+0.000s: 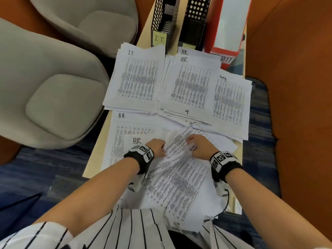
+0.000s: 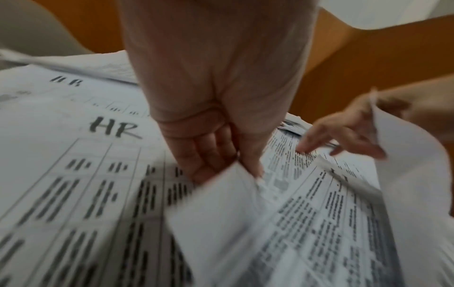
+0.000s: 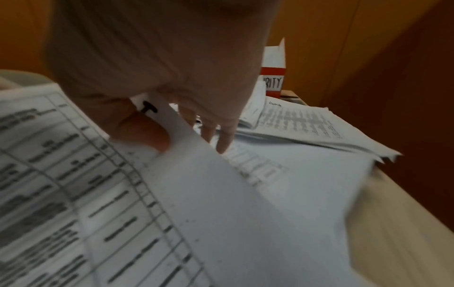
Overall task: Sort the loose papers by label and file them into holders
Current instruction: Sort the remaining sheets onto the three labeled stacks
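Three sorted piles lie mid-table: the IT pile [image 1: 136,78], the HR pile [image 1: 190,83] and a Security pile [image 1: 231,103]. Behind them stand the black mesh IT holder [image 1: 165,20], the black HR holder [image 1: 195,22] and the red Security holder [image 1: 228,29]. Loose sheets marked HR [image 1: 125,139] lie at the near end. My left hand [image 1: 161,150] pinches the corner of a printed sheet [image 2: 221,203] between thumb and fingers. My right hand [image 1: 189,141] pinches the top of a curled sheet [image 3: 196,174] whose handwritten label ends in "T".
Grey armchairs [image 1: 53,87] stand close along the table's left side. An orange wall [image 1: 296,87] runs close on the right. The narrow wooden table [image 1: 97,153] is mostly covered with paper; more loose sheets [image 1: 179,191] spill over its near edge toward my lap.
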The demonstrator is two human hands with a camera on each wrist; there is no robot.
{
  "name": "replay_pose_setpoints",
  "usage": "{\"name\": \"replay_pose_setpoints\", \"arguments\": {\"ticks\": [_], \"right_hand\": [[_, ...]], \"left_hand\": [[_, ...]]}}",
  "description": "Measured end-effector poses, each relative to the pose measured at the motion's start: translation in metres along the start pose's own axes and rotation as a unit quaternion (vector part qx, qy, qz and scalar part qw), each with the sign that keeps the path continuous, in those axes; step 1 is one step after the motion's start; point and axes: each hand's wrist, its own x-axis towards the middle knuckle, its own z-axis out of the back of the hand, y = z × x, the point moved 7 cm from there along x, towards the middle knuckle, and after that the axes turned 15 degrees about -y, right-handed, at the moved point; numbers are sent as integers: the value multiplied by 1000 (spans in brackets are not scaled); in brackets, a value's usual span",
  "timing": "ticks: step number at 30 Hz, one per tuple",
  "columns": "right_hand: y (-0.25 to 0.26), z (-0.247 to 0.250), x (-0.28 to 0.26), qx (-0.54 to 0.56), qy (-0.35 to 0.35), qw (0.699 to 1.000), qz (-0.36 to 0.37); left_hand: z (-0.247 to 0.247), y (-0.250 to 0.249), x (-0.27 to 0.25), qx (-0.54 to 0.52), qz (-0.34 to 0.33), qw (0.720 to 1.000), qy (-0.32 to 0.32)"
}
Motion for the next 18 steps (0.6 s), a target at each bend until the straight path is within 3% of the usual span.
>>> {"name": "replay_pose_setpoints", "arguments": {"ticks": [3,5,7,9,11,13,15,16,18], "right_hand": [[-20,1,-14,-46,-12,999,-18],[-41,1,-26,-32,-27,997,-68],[-48,-6,-36,-2,3,996,-84],[-43,-12,-41,17,19,997,-77],[-33,-11,-42,40,-5,996,-78],[-25,-8,-42,77,-33,993,-82],[-17,3,-40,126,-93,983,-92],[-12,14,-38,147,-142,975,-88],[-8,35,-32,151,-210,963,-78]], "left_hand": [[8,13,6,-46,21,996,-76],[17,23,8,-69,44,990,-116],[22,26,8,-72,42,987,-139],[30,16,5,-80,-12,973,-215],[35,-6,-3,-36,-108,953,-280],[24,-29,-8,-62,-156,962,-214],[3,-40,-11,-116,-99,987,-47],[-2,-41,-12,-122,-63,991,1],[6,-36,-7,-145,-15,989,-13]]}}
